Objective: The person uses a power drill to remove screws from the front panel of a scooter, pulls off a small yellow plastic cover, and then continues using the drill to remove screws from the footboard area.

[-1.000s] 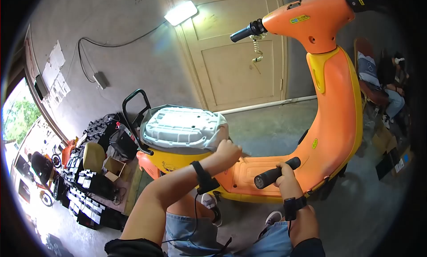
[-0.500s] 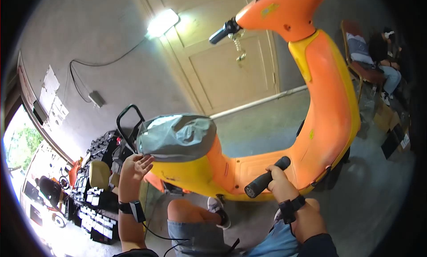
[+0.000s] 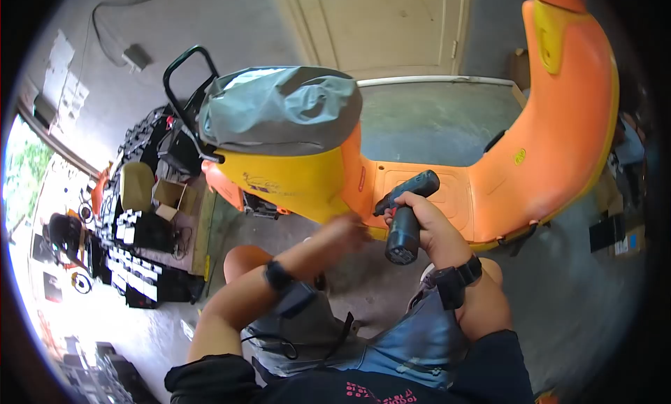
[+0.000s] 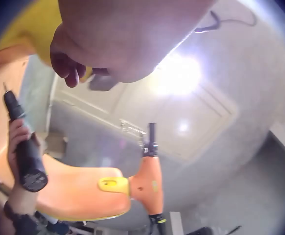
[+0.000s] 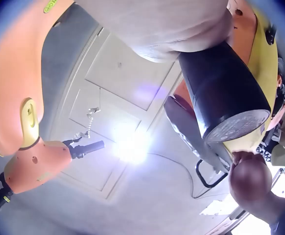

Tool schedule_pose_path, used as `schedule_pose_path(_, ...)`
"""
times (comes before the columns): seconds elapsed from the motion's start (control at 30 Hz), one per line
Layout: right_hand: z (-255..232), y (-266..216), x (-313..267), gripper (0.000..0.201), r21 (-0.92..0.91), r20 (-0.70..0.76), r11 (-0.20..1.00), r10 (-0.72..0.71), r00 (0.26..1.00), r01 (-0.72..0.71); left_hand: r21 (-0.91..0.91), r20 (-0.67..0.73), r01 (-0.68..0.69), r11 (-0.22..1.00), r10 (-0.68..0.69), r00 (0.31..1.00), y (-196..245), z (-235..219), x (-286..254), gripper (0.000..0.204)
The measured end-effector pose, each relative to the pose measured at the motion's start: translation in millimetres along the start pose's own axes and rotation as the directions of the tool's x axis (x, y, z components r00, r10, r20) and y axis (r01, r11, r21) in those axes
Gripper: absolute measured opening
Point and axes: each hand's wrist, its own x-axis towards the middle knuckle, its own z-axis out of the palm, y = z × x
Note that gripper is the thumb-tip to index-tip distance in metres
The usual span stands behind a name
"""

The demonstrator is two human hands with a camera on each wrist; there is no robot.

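My right hand (image 3: 433, 226) grips a dark cordless driver (image 3: 403, 237) over the scooter's orange footboard (image 3: 447, 212); its narrow tip points left. Blurred in the head view, my left hand (image 3: 342, 236) hovers just left of the driver. In the left wrist view the left hand (image 4: 128, 41) has loosely bent fingers and no visible object in them. On the yellow body (image 3: 307, 187) sits the seat (image 3: 279, 114), its wrinkled grey cover facing up. The driver's round base (image 5: 238, 126) looms large in the right wrist view, where the right hand's fingers are largely hidden.
A black rail (image 3: 171, 89) rises behind the seat. Black battery-like units (image 3: 150, 285) and an open carton (image 3: 171, 194) lie at the left. Beyond the scooter are a closed door (image 3: 381, 30) and a white pipe (image 3: 447, 79). More cartons (image 3: 632, 240) stand at the right.
The seat has turned from pale underside up to grey cover up. My left hand has left it and moved right, towards the driver, which has tilted in my right hand. The head view has dropped.
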Motion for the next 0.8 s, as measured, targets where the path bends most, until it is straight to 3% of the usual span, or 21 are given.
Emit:
schedule_pose_path(0.03,0.9,2.5,3.7,0.025,-0.065,-0.024,0.998,0.011,1.0,-0.013,-0.22,-0.244,0.184,0.958,-0.237,0.94,0.0,48.4,2.3,0.026)
schedule_pose_path(0.07,1.4,5.2,7.7,0.023,-0.178,-0.068,0.984,-0.028,0.997,0.016,-0.097,-0.216,0.249,0.964,-0.265,0.94,-6.7,67.2,7.8,0.033)
schedule_pose_path(0.1,3.1,7.1,9.8,0.023,-0.196,-0.076,0.981,-0.026,0.997,0.01,-0.114,-0.211,0.24,0.964,-0.26,0.942,-9.0,77.4,3.4,0.033)
schedule_pose_path(0.17,2.8,12.6,9.5,0.022,-0.365,-0.029,0.928,-0.094,0.995,0.077,-0.284,0.025,0.24,0.928,-0.243,0.97,-17.8,89.8,-5.6,0.039)
schedule_pose_path(0.27,-0.2,21.2,13.5,0.022,-0.459,-0.104,0.888,-0.101,0.989,0.043,-0.417,0.056,0.288,0.862,-0.291,0.955,-22.8,94.2,-15.9,0.046)
schedule_pose_path(0.33,5.2,20.4,16.8,0.022,-0.538,-0.135,0.842,-0.142,0.981,0.048,-0.535,0.053,0.233,0.812,-0.242,0.969,-17.9,97.6,-15.2,0.048)
schedule_pose_path(0.47,2.6,23.3,31.8,0.019,-0.511,-0.155,0.859,-0.127,0.98,0.031,-0.558,0.139,0.244,0.793,-0.2,0.97,-23.8,102.7,-7.3,0.048)
schedule_pose_path(0.6,6.0,22.5,32.7,0.019,-0.506,-0.145,0.863,-0.077,0.986,-0.006,-0.529,0.029,0.218,0.82,-0.239,0.971,-21.4,103.7,-1.3,0.045)
schedule_pose_path(0.73,10.4,21.0,33.4,0.023,-0.5,-0.168,0.866,-0.069,0.983,-0.025,-0.47,0.048,0.201,0.86,-0.203,0.978,-22.8,95.6,-0.8,0.044)
schedule_pose_path(0.8,13.1,23.2,34.1,0.025,-0.505,-0.183,0.863,-0.07,0.981,-0.033,-0.393,0.098,0.129,0.91,-0.098,0.99,-29.4,91.0,3.2,0.048)
